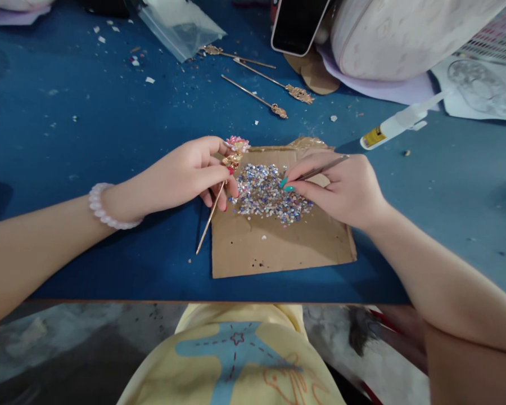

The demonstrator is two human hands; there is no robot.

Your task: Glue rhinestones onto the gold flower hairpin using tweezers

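Note:
My left hand (198, 171) is closed round a gold hairpin (211, 216), whose long stem slants down to the left. A pink flower (237, 144) and gold ornament sit at the hairpin's upper end. Between the thumb and fingers of my right hand (341, 185) are slim tweezers (324, 167), their tips hidden by the fingers. Those fingertips are over a spread of small shiny blue, white and silver chips (270, 194). The chips lie on a piece of brown cardboard (282, 247) on the blue table.
Several more gold hairpins (257, 95) lie beyond the cardboard. A glue bottle with a yellow label (383, 132) rests at the right. At the back are a clear plastic bag (181, 28), a phone (297, 25) and a pale rounded bag (388, 39).

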